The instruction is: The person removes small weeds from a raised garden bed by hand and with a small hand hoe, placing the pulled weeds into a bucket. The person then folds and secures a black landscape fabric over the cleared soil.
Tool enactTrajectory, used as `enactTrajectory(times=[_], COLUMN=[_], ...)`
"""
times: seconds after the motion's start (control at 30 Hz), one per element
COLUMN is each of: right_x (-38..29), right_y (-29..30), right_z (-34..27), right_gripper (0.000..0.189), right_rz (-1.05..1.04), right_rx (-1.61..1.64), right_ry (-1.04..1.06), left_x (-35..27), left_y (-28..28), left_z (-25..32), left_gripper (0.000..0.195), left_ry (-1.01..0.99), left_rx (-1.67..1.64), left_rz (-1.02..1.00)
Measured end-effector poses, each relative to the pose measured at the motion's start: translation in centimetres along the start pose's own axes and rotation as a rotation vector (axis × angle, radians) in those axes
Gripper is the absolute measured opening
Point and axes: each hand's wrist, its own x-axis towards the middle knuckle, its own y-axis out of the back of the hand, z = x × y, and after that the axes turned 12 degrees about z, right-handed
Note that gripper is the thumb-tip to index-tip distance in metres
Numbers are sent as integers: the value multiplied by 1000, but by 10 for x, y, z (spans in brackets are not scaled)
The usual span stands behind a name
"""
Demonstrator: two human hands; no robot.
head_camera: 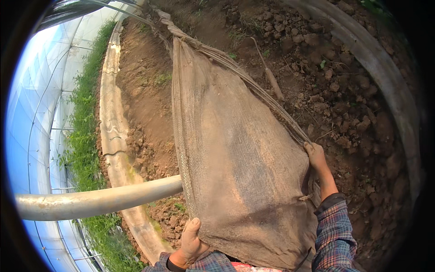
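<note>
A large brown mesh cloth [251, 146] hangs stretched before me, its gathered far end tapering toward the top of the view. My right hand [316, 156] grips its rolled right edge. At the lower left, my left hand [192, 241] holds the cloth's left edge, thumb on top and fingers partly hidden. A small knotted tie [305, 197] sticks out of the cloth below my right hand. Both my arms wear plaid sleeves.
A thick pale pole [98, 202] reaches in from the left to the cloth. Corrugated edging [114, 132] runs beside green plants [83, 136] and plastic greenhouse sheeting [37, 102]. A hand tool with a curved metal end [272, 80] lies on cloddy soil [340, 98]; a grey band curves at right.
</note>
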Motion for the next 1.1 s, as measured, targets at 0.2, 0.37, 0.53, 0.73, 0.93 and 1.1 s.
enactTrajectory(times=[0.2,0.37,0.53,0.73,0.93,1.1], right_x=[-80,-153,-172,-111,-22,-75], right_y=[-134,-188,-126,-62,-45,-136], right_z=[47,2,-36,-34,36,26], right_gripper=[42,35,34,40,35,33], right_rz=[-497,-913,-1078,-660,47,-445], right_rx=[-438,196,740,493,-303,-471], right_ry=[71,-58,-201,-198,186,152], left_x=[9,20,11,29,59,34], left_y=[-37,-47,-62,-72,-47,-41], left_z=[-35,-52,-62,-61,-40,-35], left_gripper=[40,43,46,49,47,43], left_ry=[92,84,89,148,75,-57], left_rx=[-89,-128,-178,-171,-162,-150], left_rz=[-53,-207,-217,-108,40,-21])
